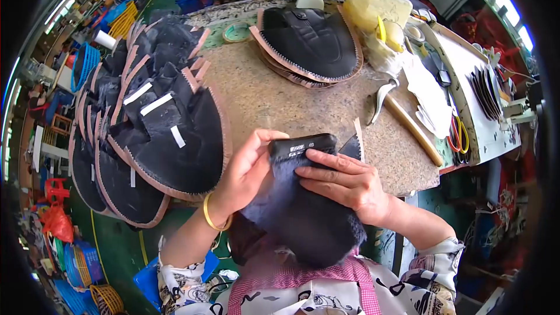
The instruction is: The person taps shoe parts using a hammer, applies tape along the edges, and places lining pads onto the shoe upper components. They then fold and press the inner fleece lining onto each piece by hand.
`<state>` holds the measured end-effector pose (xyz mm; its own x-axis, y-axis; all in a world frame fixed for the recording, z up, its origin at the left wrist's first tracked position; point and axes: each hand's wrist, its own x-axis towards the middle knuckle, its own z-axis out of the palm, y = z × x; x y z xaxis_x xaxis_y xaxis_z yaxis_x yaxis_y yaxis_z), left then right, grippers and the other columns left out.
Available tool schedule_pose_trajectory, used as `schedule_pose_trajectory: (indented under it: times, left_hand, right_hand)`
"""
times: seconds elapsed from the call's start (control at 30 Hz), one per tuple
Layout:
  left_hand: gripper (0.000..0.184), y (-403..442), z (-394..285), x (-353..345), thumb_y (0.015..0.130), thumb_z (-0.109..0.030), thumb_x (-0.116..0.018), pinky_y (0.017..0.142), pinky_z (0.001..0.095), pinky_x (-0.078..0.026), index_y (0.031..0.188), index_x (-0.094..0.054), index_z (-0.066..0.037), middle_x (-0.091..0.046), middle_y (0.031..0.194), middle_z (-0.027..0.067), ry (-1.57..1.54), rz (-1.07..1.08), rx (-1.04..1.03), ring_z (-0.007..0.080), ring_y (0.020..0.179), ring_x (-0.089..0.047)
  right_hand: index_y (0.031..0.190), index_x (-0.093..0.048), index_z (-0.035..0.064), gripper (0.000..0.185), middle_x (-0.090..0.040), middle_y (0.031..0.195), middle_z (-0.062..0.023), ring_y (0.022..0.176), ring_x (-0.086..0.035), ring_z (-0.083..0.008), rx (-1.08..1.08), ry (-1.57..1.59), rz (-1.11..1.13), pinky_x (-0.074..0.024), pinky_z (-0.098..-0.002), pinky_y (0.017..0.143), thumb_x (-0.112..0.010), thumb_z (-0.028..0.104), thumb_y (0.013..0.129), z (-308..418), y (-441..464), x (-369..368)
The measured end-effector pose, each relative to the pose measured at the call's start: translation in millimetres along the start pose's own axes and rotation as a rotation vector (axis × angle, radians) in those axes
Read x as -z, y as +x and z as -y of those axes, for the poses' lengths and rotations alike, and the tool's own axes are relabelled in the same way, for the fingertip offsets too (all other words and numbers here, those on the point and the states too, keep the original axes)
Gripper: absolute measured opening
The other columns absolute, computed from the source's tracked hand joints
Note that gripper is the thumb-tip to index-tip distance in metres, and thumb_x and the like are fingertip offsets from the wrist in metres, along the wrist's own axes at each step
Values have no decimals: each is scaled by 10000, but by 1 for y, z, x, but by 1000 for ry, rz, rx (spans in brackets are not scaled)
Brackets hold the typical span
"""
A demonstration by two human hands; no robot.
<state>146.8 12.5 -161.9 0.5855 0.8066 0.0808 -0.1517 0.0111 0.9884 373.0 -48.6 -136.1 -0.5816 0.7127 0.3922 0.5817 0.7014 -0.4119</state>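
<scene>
A dark furry piece with a black band and small white print along its top edge lies against my apron, over the table's near edge. My left hand grips its upper left corner between thumb and fingers, a yellow bangle on the wrist. Across its right side rests my right hand, fingers held together and pressing on it. Just behind the right hand, part of another black piece with a pinkish zigzag edge shows. A stack of black leather pieces lies at the back of the table.
On the left, a large pile of black pieces with pink edging overhangs the table. A hammer lies at the right, near scissors and white cloth. A tape roll and a yellowish block stand behind.
</scene>
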Motion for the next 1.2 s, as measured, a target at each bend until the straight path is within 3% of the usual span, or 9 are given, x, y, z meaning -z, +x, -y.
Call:
schedule_pose_trajectory:
  times: [0.1,0.23,0.37,0.43,0.67,0.8,0.93,1.0,1.2]
  left_hand:
    - [390,-5,-14,7,910,-5,-416,846,255,-464,1296,-365,17,-560,1147,117,-426,129,180,138,1001,-567]
    - [402,-1,-17,-7,880,5,-547,838,227,-451,1262,-422,20,-563,1106,80,107,11,81,98,976,-554]
    - [323,-3,-11,-13,869,21,-581,826,231,-458,1187,-523,12,-611,1098,74,305,-181,-93,105,952,-580]
    - [289,-7,-8,-16,863,13,-592,839,244,-463,1149,-551,16,-630,1098,101,443,-259,-115,128,962,-602]
    - [228,-7,-17,-14,853,-25,-613,644,259,-500,1080,-602,-11,-682,863,112,695,-59,-123,144,744,-661]
    - [198,-5,-9,-2,852,-42,-619,638,238,-488,1043,-612,10,-674,820,98,556,6,-11,95,716,-623]
    - [196,5,5,8,900,-77,-582,715,199,-462,1055,-591,42,-636,890,9,283,-250,91,46,797,-556]
    - [203,11,11,18,901,-75,-582,706,194,-453,1062,-579,51,-620,864,-6,280,-300,160,42,769,-538]
    - [265,25,45,19,866,10,-573,731,268,-455,1130,-557,-3,-611,943,69,298,-362,-71,126,854,-586]
  right_hand:
    - [1042,-657,61,302,-611,1199,-58,1245,-479,-260,105,-74,32,-445,-355,925,-517,123,781,-2,0,3]
    - [1016,-656,22,262,-588,1219,-108,1209,-509,-283,175,-30,17,-480,-376,893,-508,130,829,-3,6,-2]
    - [1030,-620,-29,190,-616,1115,-170,1068,-589,-254,-371,401,-491,-490,-348,871,-542,89,904,8,-4,-5]
    - [1075,-610,-28,217,-632,1089,-124,998,-609,-192,-754,990,-522,-502,-317,838,-554,108,916,15,-3,-1]
    - [1209,-554,0,385,-631,1109,-91,974,-622,-170,-1076,2036,-403,-500,-313,881,-593,-27,827,7,-2,-27]
    - [1266,-504,9,449,-627,1108,-84,994,-615,-181,-1005,2045,-265,-465,-323,938,-560,-53,824,-5,-5,-30]
    - [1398,-357,71,631,-511,1249,-57,1054,-541,-143,-801,1093,-160,-457,-277,849,-647,195,851,-16,-22,-3]
    - [1436,-261,80,709,-504,1099,-86,1003,-498,-109,-919,1207,-284,-447,-242,814,-643,276,872,-7,-35,6]
    - [1337,-452,115,629,-565,1041,-114,820,-613,-187,-623,229,-217,-492,-260,590,-630,-78,765,-11,-46,-29]
